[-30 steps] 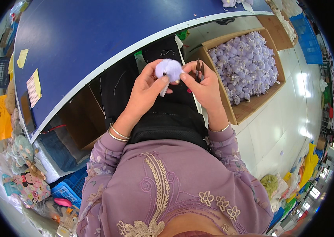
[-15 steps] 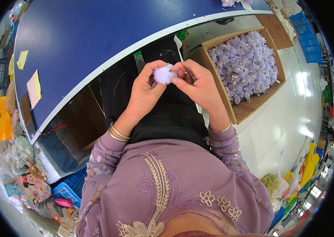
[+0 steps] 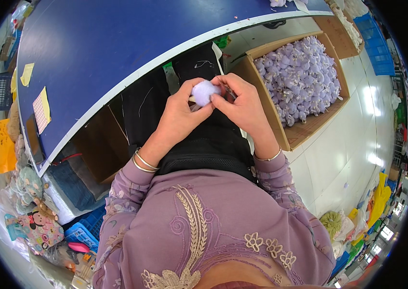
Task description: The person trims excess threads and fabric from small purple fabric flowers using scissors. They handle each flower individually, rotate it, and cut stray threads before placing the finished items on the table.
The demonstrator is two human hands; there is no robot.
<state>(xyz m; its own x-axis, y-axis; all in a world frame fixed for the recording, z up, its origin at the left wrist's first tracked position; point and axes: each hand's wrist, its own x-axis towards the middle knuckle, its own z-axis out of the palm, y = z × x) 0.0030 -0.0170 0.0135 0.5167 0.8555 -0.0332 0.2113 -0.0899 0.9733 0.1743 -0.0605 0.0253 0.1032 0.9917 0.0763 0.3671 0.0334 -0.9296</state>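
Observation:
Above my lap, my left hand [image 3: 179,108] is closed round a small, round, lavender plush piece [image 3: 204,93]. A pale bit pokes out beside the left fingers. From the right, my right hand [image 3: 240,101] pinches the same piece, its thumb pressed against the soft side. Something thin and dark lies among the right fingers; its kind is hidden. To the right stands a cardboard box [image 3: 274,113] heaped with many similar lavender plush pieces [image 3: 300,77], some with whitish tags or loops.
A blue table [image 3: 117,38] with a white edge spans the far side. Beyond the box are another carton [image 3: 336,36] and a blue crate [image 3: 375,45]. Under the table stands an open brown box [image 3: 95,139]. Plush toys and bags crowd the left; pale floor tiles [image 3: 329,154] lie right.
The plush piece has been turned between my fingers, so a smoother, rounder side now shows. My left hand has shifted slightly right; both hands stay in nearly the same place.

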